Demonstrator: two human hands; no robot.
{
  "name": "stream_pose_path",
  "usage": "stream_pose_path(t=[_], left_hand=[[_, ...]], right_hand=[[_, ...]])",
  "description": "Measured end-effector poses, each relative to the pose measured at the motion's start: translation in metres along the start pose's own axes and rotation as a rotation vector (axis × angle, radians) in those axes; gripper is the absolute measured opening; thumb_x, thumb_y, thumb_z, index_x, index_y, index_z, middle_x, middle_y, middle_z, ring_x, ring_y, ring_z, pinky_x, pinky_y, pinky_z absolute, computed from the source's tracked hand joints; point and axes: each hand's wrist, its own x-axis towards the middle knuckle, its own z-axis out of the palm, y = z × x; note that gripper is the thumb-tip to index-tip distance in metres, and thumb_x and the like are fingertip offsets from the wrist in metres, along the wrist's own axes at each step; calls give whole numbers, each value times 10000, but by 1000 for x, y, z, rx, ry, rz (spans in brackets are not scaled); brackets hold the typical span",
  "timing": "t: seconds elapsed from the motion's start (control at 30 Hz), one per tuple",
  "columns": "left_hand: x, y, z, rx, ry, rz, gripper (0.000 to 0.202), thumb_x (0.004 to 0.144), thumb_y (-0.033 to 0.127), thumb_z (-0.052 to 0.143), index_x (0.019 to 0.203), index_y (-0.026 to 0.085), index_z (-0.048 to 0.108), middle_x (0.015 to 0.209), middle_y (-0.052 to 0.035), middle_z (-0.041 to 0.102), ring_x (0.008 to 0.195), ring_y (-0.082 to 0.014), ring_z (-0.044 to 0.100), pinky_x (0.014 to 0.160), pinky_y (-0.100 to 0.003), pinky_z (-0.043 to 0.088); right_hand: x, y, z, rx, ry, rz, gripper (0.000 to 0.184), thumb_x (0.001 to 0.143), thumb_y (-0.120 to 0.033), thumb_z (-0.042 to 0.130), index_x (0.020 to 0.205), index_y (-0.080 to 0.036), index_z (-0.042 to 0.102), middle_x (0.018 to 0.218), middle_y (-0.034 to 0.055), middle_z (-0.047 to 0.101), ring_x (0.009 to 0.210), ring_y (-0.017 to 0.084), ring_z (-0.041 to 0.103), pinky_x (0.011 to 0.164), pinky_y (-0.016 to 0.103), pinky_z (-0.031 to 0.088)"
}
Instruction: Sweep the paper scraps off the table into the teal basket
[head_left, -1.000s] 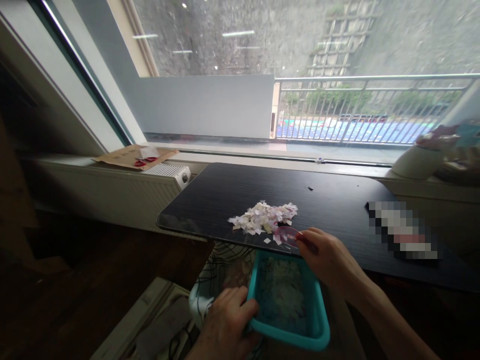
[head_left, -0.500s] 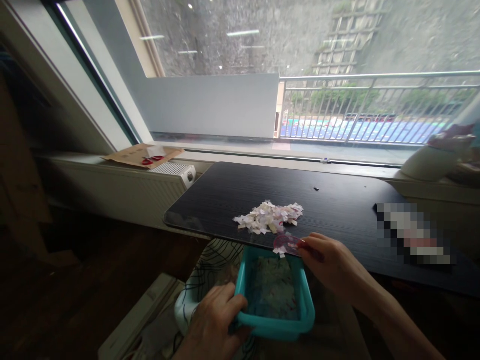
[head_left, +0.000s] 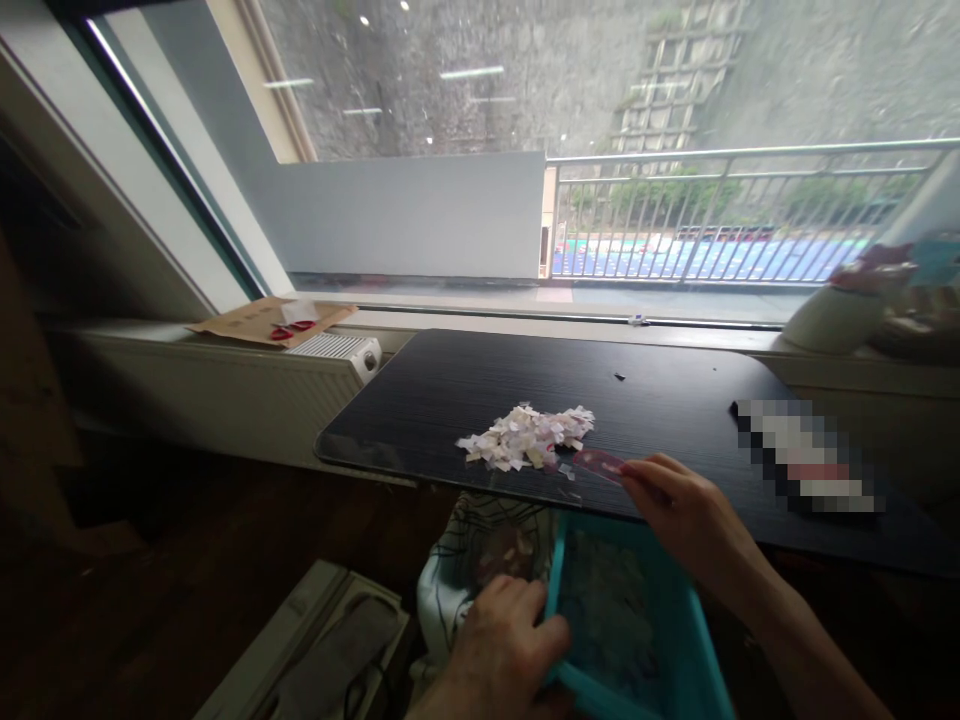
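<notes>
My left hand (head_left: 514, 630) is closed on the left wall of a turquoise plastic bin (head_left: 701, 640), below the front edge of the table. Pale paper scraps (head_left: 607, 600) lie in the bin, dim in shadow. Between the fingers of my right hand (head_left: 682, 500) is a thin see-through pink plastic piece (head_left: 600, 464), its exact kind unclear. It lies low over the tabletop, its far end close to the heap of cut paper bits (head_left: 525, 435). A few loose bits (head_left: 568, 472) lie between the heap and the table edge.
The black table (head_left: 450, 370) stands against the window sill. A blurred-out flat object (head_left: 806, 460) lies at its right. Red-handled scissors (head_left: 292, 328) rest on brown paper (head_left: 240, 320) above the radiator (head_left: 277, 395). A patterned cloth (head_left: 457, 560) hangs below the table.
The bin has moved right and down with my left hand. My right hand has brought the pink plastic piece from over the bin's far rim back onto the tabletop beside the heap.
</notes>
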Motion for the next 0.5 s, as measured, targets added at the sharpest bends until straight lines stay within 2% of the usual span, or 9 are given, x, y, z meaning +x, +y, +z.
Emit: stream_pose_path(t=[0.07, 0.2, 0.37, 0.5], left_hand=[[13, 7, 1, 42, -41, 64, 301, 657, 366, 770, 798, 217, 549, 820, -4, 522, 773, -210, 502, 654, -306, 343], [29, 16, 1, 75, -98, 155, 310, 705, 461, 731, 800, 215, 567, 800, -14, 527, 756, -212, 511, 637, -306, 352], [30, 18, 0, 31, -115, 158, 268, 750, 439, 696, 848, 218, 578, 832, -22, 534, 773, -218, 520, 620, -295, 365], [27, 16, 2, 10, -101, 128, 266, 725, 416, 710, 843, 212, 587, 820, -28, 529, 767, -222, 527, 608, -292, 376]], right_hand=[[2, 4, 3, -8, -16, -4, 240, 897, -340, 449, 910, -226, 660, 829, 7, 605, 655, 124, 561, 616, 239, 414], [-4, -2, 5, 19, -70, -14, 244, 909, -335, 431, 926, -235, 653, 850, 6, 609, 677, 122, 572, 636, 234, 421], [-7, -11, 1, 17, -71, -29, 237, 910, -313, 430, 938, -230, 651, 877, 13, 619, 723, 129, 587, 659, 235, 423], [-7, -14, -1, -2, -103, -33, 225, 911, -293, 434, 918, -229, 650, 842, 3, 606, 700, 122, 575, 655, 240, 417]])
